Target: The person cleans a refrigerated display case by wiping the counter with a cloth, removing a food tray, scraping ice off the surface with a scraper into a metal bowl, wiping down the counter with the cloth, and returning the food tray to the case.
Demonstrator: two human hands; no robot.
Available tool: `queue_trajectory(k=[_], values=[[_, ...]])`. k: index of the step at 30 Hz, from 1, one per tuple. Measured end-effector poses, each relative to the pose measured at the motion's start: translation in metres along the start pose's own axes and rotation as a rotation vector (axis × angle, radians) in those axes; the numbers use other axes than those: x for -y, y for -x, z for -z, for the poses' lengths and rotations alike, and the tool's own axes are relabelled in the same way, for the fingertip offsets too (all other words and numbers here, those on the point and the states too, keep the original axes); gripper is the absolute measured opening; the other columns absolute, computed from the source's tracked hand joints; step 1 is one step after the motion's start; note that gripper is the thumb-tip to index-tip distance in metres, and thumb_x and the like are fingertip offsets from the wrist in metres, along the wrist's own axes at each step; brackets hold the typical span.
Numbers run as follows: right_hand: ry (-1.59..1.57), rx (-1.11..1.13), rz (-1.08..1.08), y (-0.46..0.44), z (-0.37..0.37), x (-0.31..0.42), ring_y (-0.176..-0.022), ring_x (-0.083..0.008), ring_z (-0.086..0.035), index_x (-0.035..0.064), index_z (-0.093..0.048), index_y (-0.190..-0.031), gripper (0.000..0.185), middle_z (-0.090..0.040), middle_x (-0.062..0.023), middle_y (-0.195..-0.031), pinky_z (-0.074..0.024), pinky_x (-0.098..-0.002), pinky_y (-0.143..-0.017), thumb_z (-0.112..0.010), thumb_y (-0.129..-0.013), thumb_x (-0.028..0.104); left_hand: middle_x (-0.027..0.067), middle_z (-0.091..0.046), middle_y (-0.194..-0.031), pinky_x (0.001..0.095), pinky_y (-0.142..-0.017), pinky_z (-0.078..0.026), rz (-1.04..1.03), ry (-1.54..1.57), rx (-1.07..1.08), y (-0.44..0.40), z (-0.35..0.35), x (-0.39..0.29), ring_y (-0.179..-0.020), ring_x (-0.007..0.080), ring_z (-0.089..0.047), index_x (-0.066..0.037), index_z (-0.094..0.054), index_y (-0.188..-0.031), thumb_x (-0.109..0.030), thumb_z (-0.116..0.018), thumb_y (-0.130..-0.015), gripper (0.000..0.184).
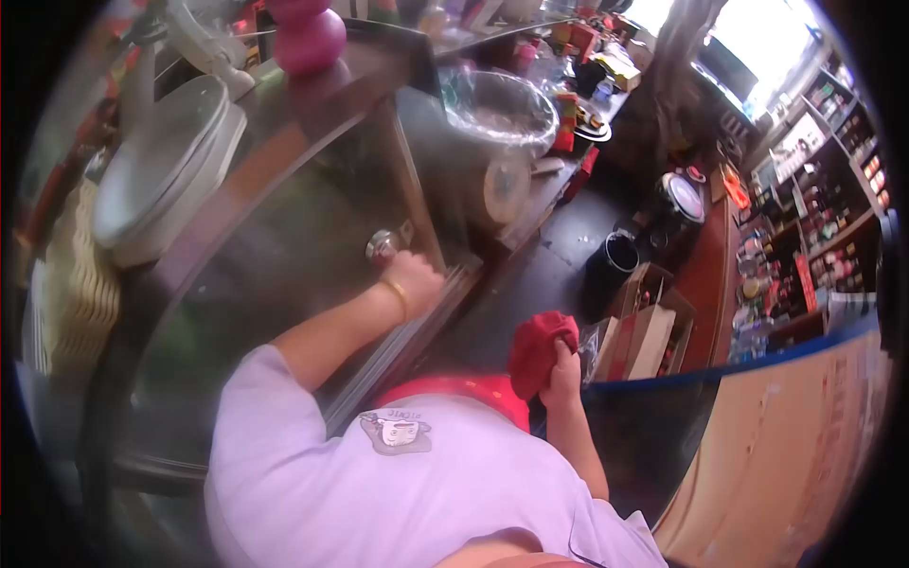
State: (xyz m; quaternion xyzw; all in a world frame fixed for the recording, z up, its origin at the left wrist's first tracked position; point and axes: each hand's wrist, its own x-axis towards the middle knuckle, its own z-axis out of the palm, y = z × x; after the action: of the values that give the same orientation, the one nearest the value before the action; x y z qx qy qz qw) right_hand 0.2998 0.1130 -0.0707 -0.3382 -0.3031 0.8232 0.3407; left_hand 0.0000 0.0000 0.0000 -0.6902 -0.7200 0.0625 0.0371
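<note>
At the glass-topped cabinet on the left, my left hand (417, 280), with a gold-coloured bracelet on the wrist, is closed by the cabinet's metal edge (390, 333). A small round metal object (382, 245) sits right beside its fingers; blur hides what the hand grips. In front of the body, my right hand (563, 372) is wrapped round a bunched red cloth (540, 352), which is held up over the dark floor.
White oval lids (161, 161) and stacked cream baskets (85, 275) stand at far left. Behind the cabinet is a plastic-lined bin (500, 106). A black bucket (620, 251), an open cardboard box (649, 327) and a large carton (781, 445) lie to the right, near bottle shelves (833, 237).
</note>
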Motion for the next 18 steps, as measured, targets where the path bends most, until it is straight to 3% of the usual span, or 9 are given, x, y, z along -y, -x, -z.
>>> queue_trajectory(k=[2,3,6,7,12,15,18], values=[[0.01,0.018,-0.04,0.006,-0.005,-0.004,-0.108,-0.0272,-0.057,0.0024,-0.042,-0.132,0.04,-0.055,-0.0139,-0.121,-0.0471,-0.0388,-0.094,-0.05,-0.094,0.009,0.0066,-0.066,-0.071,0.0355,-0.067,-0.045,0.0,-0.052,-0.017,0.036,0.008,-0.027,-0.071,0.023,-0.065,-0.012,-0.067,-0.074,-0.037,-0.065,-0.075,0.024],[0.047,0.123,0.033,-0.082,-0.048,0.015,-0.105,-0.0258,-0.058,0.0023,-0.045,-0.128,0.036,-0.057,-0.0131,-0.118,-0.048,-0.0375,-0.091,-0.05,-0.094,0.012,0.0061,-0.066,-0.07,0.0355,-0.067,-0.044,0.054,-0.124,-0.006,-0.027,0.015,0.026,-0.069,0.0223,-0.065,-0.013,-0.067,-0.072,-0.036,-0.064,-0.075,0.024],[0.315,0.275,0.036,-0.117,-0.066,0.015,-0.095,-0.019,-0.059,0.0015,-0.051,-0.12,0.029,-0.058,-0.008,-0.107,-0.0494,-0.0327,-0.082,-0.049,-0.095,0.015,0.0046,-0.067,-0.066,0.0353,-0.063,-0.043,0.183,-0.065,0.156,-0.024,0.0,0.008,-0.065,0.0195,-0.064,-0.015,-0.068,-0.065,-0.035,-0.06,-0.074,0.024],[0.419,0.357,-0.062,-0.134,-0.06,0.013,-0.11,-0.0181,-0.052,0.0004,-0.044,-0.131,0.04,-0.054,-0.0078,-0.121,-0.0433,-0.0309,-0.094,-0.051,-0.092,0.006,0.0042,-0.067,-0.066,0.0346,-0.062,-0.043,0.216,-0.05,0.127,-0.019,-0.004,0.004,-0.065,0.0184,-0.064,-0.015,-0.067,-0.064,-0.032,-0.06,-0.074,0.021],[0.732,0.837,-0.095,-0.202,-0.098,0.036,-0.105,-0.0144,-0.053,-0.0005,-0.045,-0.129,0.04,-0.056,-0.0053,-0.116,-0.0425,-0.0286,-0.091,-0.051,-0.09,0.004,0.0032,-0.065,-0.061,0.0321,-0.068,-0.043,0.437,-0.131,0.116,0.01,-0.004,-0.011,-0.063,0.0165,-0.063,-0.016,-0.066,-0.061,-0.032,-0.064,-0.07,0.018],[0.679,0.947,-0.193,-0.221,-0.114,0.024,-0.102,-0.0135,-0.054,-0.0004,-0.045,-0.128,0.04,-0.057,-0.0039,-0.112,-0.0425,-0.0271,-0.09,-0.051,-0.089,0.004,0.001,-0.06,-0.055,0.0317,-0.07,-0.043,0.532,-0.215,0.027,0.061,-0.009,-0.017,-0.058,0.0159,-0.06,-0.016,-0.063,-0.055,-0.031,-0.066,-0.068,0.02],[0.651,1.0,-0.193,-0.228,-0.121,0.002,-0.108,-0.0149,-0.049,-0.0014,-0.043,-0.13,0.042,-0.051,-0.0067,-0.119,-0.0393,-0.0296,-0.094,-0.05,-0.09,0.005,0.0013,-0.059,-0.054,0.0333,-0.073,-0.043,0.697,-0.259,0.134,0.118,-0.006,-0.035,-0.057,0.0168,-0.059,-0.014,-0.062,-0.055,-0.027,-0.067,-0.068,0.019]])
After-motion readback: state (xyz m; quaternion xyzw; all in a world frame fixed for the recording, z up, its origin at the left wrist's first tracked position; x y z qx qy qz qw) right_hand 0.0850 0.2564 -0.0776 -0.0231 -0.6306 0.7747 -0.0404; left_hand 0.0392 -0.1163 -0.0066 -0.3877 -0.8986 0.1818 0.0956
